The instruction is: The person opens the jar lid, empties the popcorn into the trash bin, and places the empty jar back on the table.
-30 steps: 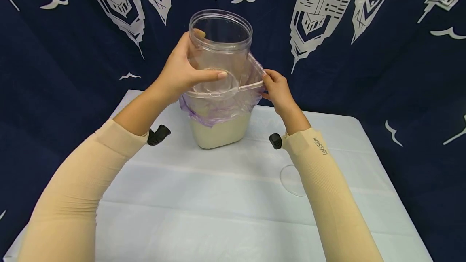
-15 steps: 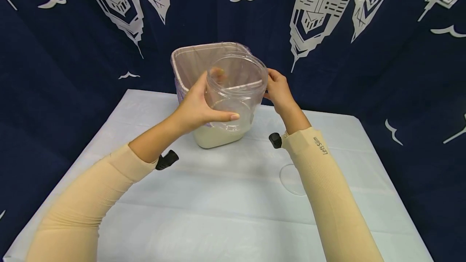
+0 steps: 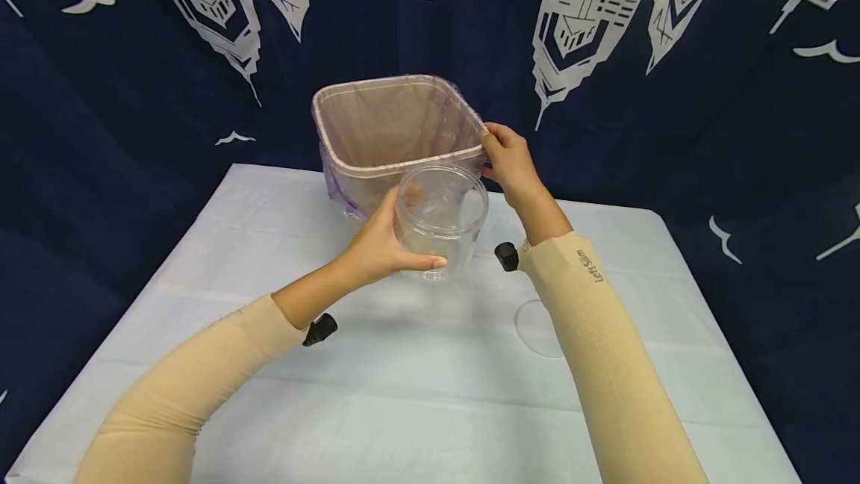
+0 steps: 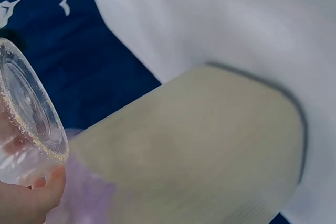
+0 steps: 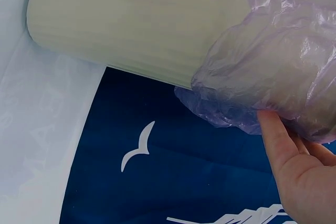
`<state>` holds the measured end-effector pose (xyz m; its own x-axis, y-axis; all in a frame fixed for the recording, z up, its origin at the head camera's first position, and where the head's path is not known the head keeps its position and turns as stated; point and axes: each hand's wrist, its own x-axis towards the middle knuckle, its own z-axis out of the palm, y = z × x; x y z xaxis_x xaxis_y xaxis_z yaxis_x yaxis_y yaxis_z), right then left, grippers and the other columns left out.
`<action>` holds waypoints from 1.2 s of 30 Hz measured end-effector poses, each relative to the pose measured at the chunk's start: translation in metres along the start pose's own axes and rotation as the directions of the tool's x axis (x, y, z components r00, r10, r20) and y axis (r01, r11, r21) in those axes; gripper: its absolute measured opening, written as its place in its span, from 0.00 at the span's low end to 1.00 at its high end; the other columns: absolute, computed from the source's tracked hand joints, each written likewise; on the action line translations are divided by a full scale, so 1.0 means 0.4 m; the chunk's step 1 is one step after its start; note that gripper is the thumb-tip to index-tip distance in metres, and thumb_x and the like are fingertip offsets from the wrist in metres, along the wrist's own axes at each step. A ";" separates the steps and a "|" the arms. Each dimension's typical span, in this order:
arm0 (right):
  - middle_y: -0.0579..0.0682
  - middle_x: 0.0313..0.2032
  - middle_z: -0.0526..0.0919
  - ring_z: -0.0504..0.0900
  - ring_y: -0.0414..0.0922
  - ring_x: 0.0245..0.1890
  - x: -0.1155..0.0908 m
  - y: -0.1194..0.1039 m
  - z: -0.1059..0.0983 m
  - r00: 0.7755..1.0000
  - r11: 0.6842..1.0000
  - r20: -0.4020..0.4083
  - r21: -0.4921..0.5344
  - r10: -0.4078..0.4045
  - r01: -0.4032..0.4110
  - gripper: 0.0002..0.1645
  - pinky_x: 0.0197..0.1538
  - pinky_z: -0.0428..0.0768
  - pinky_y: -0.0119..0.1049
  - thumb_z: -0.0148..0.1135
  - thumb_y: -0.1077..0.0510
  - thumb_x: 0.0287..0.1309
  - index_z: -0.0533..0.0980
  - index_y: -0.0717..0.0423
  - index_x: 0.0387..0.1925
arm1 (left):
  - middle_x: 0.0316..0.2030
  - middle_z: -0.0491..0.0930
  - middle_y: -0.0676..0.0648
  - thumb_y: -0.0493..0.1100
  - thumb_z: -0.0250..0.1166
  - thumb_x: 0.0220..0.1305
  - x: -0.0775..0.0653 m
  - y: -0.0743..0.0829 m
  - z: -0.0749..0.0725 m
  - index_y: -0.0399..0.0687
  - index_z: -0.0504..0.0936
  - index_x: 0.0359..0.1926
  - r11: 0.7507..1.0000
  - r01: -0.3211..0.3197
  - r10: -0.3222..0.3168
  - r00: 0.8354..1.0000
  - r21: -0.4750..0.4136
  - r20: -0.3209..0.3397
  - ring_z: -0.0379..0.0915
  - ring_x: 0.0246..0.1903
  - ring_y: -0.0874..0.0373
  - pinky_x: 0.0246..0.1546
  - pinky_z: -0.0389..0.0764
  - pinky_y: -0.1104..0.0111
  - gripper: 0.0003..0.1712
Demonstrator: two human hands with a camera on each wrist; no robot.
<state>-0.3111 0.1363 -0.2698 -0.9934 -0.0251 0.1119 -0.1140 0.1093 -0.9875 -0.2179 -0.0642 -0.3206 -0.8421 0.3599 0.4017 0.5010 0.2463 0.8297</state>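
Observation:
My left hand (image 3: 376, 249) grips a clear plastic jar (image 3: 440, 208) by its side, thumb at the front. The jar is held in front of the bin, its open mouth upward. In the left wrist view, yellowish crumbs cling round the lower edge of the jar (image 4: 34, 98). Behind it stands a cream trash bin (image 3: 363, 168) lined with a thin purple bag (image 5: 273, 61) folded over the rim. My right hand (image 3: 513, 159) pinches the bin's rim and bag at the right corner. The inside of the bin looks pale through the liner; its bottom is hidden.
A clear round lid (image 3: 517, 320) lies flat on the white-covered table (image 3: 376, 402), partly behind the right forearm. A dark blue curtain (image 3: 443, 36) with white building prints hangs just beyond the table's back edge.
My left hand has brought the jar from above the bin's mouth down and toward me, in front of the bin. My right hand has stayed at the rim.

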 end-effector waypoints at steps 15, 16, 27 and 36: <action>0.58 0.54 0.68 0.69 0.51 0.52 -0.002 0.001 -0.005 1.000 1.000 0.003 -0.005 0.000 0.000 0.23 0.53 0.68 0.48 0.41 0.57 0.67 0.62 0.61 0.60 | 0.55 0.63 0.46 0.47 0.79 0.29 -0.042 -0.127 0.079 0.48 0.53 0.61 0.996 0.092 -0.092 0.996 0.016 -0.009 0.61 0.54 0.54 0.53 0.65 0.60 0.58; 0.58 0.55 0.68 0.69 0.51 0.52 -0.003 0.001 -0.004 1.000 1.000 0.003 -0.008 0.000 0.000 0.23 0.53 0.68 0.48 0.41 0.57 0.67 0.62 0.61 0.60 | 0.55 0.63 0.46 0.47 0.79 0.29 -0.044 -0.134 0.084 0.48 0.54 0.61 0.995 0.096 -0.096 0.995 0.014 -0.010 0.61 0.54 0.53 0.53 0.65 0.60 0.58; 0.58 0.55 0.68 0.69 0.51 0.52 -0.003 -0.001 -0.004 1.000 1.000 0.001 -0.010 0.009 -0.009 0.23 0.54 0.67 0.48 0.42 0.56 0.67 0.62 0.61 0.60 | 0.56 0.64 0.42 0.49 0.79 0.27 -0.079 -0.212 0.149 0.45 0.56 0.58 0.987 0.161 -0.160 0.987 0.029 -0.019 0.60 0.56 0.49 0.55 0.62 0.58 0.56; 0.57 0.54 0.69 0.70 0.51 0.52 -0.001 -0.001 -0.005 1.000 1.000 0.002 -0.007 0.009 -0.009 0.23 0.53 0.68 0.48 0.42 0.57 0.67 0.62 0.61 0.60 | 0.59 0.61 0.42 0.51 0.79 0.26 -0.098 -0.261 0.169 0.40 0.51 0.63 0.975 0.219 -0.221 0.974 0.036 0.044 0.56 0.59 0.48 0.57 0.59 0.56 0.64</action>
<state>-0.3106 0.1381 -0.2694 -0.9944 -0.0260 0.1028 -0.1051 0.1164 -0.9876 -0.2237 -0.0430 -0.4490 -0.9224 0.3355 0.1914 0.3110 0.3514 0.8830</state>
